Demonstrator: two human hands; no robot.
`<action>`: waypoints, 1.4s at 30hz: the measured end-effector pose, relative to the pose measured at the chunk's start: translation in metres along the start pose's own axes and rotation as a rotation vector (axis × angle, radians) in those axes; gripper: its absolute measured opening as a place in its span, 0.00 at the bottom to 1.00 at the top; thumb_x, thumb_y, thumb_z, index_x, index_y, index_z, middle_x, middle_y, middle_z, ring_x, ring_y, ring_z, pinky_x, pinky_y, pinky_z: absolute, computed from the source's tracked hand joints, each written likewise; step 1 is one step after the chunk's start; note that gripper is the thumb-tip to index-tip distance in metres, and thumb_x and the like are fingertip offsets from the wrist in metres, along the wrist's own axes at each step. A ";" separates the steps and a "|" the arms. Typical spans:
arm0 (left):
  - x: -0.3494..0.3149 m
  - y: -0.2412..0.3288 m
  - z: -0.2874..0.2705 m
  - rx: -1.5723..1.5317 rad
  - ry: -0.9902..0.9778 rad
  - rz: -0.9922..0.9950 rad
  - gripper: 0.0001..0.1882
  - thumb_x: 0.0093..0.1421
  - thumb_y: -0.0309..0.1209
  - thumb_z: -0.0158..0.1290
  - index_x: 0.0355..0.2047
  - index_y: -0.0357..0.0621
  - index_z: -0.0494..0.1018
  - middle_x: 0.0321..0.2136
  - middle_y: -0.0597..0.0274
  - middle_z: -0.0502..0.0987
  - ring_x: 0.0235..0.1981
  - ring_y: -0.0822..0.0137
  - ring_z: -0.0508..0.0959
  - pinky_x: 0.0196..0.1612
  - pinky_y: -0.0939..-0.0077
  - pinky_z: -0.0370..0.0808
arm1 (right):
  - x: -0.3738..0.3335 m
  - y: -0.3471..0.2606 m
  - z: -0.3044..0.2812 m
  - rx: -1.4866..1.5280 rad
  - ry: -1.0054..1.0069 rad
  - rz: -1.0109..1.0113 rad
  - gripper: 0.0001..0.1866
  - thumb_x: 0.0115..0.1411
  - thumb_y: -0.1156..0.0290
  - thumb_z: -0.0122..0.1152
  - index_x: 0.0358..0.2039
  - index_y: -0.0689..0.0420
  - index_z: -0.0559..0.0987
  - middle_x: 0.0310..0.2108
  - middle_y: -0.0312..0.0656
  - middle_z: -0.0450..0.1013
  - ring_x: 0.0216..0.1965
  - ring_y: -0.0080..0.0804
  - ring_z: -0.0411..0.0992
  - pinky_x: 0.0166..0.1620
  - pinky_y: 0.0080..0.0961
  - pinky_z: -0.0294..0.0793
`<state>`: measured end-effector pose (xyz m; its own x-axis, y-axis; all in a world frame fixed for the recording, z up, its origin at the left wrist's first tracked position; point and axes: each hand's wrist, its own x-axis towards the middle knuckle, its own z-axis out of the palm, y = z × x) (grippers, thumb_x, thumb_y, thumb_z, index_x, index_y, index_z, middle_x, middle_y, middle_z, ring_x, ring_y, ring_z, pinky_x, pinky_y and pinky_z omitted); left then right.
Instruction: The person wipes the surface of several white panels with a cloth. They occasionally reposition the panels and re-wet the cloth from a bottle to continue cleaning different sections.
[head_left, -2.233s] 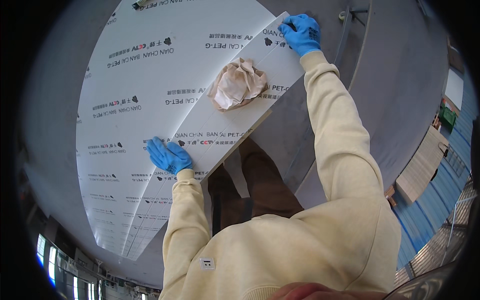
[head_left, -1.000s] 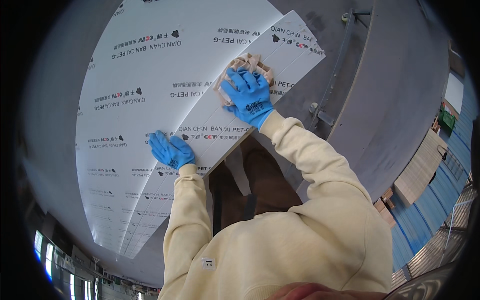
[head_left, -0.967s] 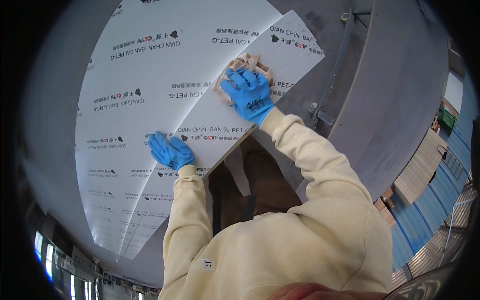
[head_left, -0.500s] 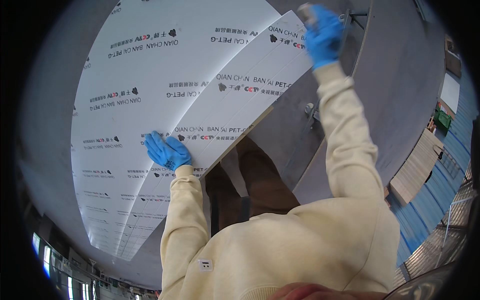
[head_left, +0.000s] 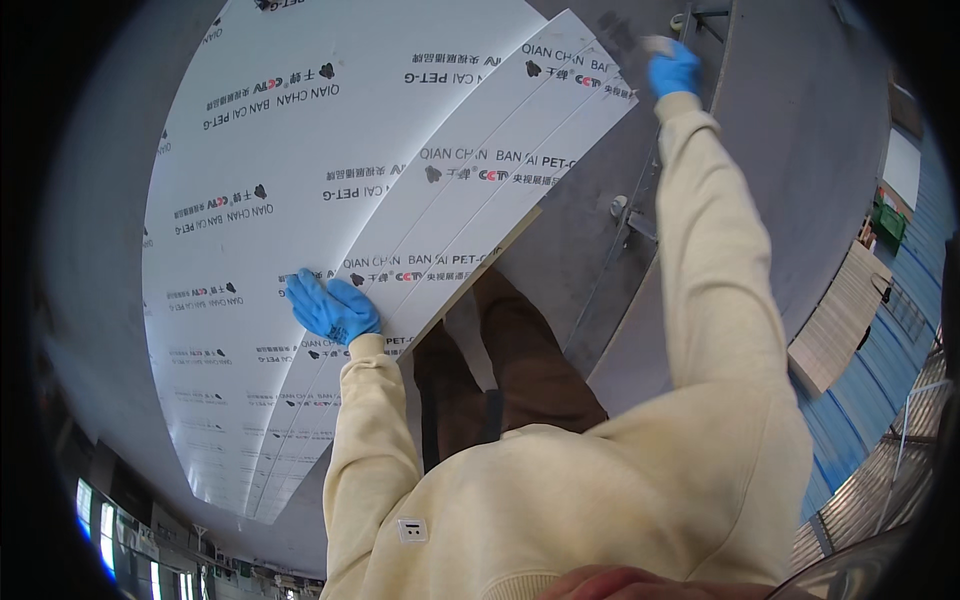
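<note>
A large white panel (head_left: 240, 240) covered in printed film fills the left and middle. Along its right side runs a narrower white strip (head_left: 470, 190) with long grooves, its printing facing the other way. My left hand (head_left: 335, 307), in a blue glove, lies flat with fingers stretched where the panel and strip meet. Past the far right end of the strip, at arm's length, my right hand (head_left: 674, 70), also blue-gloved, is closed around a small pale thing (head_left: 657, 45). Its kind is too blurred to tell. It is apart from the strip.
Metal supports (head_left: 630, 215) with small fittings stand right of the strip, by a grey surface (head_left: 780, 150). My brown-clad legs (head_left: 520, 350) are close to the strip's near edge. At far right are a stack of pale boards (head_left: 838, 320) and a green container (head_left: 888, 222).
My right hand has moved right and slightly down from over the strip's far end, with the pale thing in it. My left hand stays flat in nearly the same place.
</note>
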<state>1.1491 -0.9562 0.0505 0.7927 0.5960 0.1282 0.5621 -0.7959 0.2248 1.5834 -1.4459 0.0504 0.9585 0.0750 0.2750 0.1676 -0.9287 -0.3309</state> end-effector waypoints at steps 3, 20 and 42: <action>-0.013 -0.011 -0.010 0.068 -0.020 -0.059 0.30 0.72 0.44 0.38 0.66 0.38 0.67 0.68 0.46 0.65 0.71 0.45 0.61 0.72 0.48 0.52 | 0.011 -0.068 -0.044 0.186 0.105 0.089 0.10 0.62 0.75 0.56 0.39 0.56 0.85 0.36 0.49 0.82 0.38 0.46 0.80 0.43 0.34 0.79; -0.004 -0.006 -0.007 0.067 0.041 0.015 0.28 0.72 0.44 0.40 0.62 0.36 0.71 0.64 0.43 0.70 0.67 0.43 0.66 0.70 0.48 0.59 | -0.026 -0.027 -0.023 0.004 -0.008 0.228 0.12 0.62 0.68 0.56 0.40 0.50 0.86 0.33 0.52 0.82 0.36 0.53 0.80 0.43 0.41 0.79; -0.011 -0.008 -0.012 0.094 0.002 -0.027 0.30 0.72 0.44 0.38 0.65 0.37 0.68 0.67 0.46 0.67 0.70 0.46 0.63 0.72 0.49 0.55 | -0.140 -0.168 -0.032 0.251 -0.458 -0.309 0.17 0.54 0.79 0.61 0.45 0.51 0.79 0.40 0.51 0.75 0.43 0.56 0.73 0.42 0.46 0.75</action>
<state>1.1331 -0.9545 0.0586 0.7763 0.6177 0.1257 0.6033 -0.7858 0.1363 1.4138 -1.3119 0.0960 0.8492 0.5280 -0.0059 0.4499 -0.7293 -0.5154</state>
